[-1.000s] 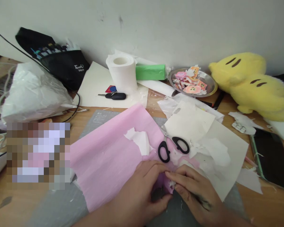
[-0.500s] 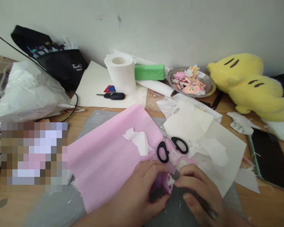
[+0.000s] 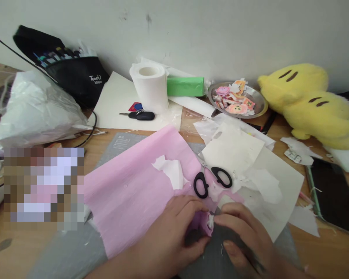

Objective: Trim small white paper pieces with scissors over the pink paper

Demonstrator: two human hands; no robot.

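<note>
- right thumb, in the head view, has swung off the small pink piece (image 3: 204, 224) since 1 second ago; the right hand (image 3: 251, 234) stands spread, its index fingertip at the white wad (image 3: 211, 221), contact unclear.
- that seems to leave the piece to 1 hand's grip.
- left hand (image 3: 174, 228), fingers curled, pinches it over the grey mat (image 3: 61, 248), near the scissors (image 3: 207, 185).
</note>
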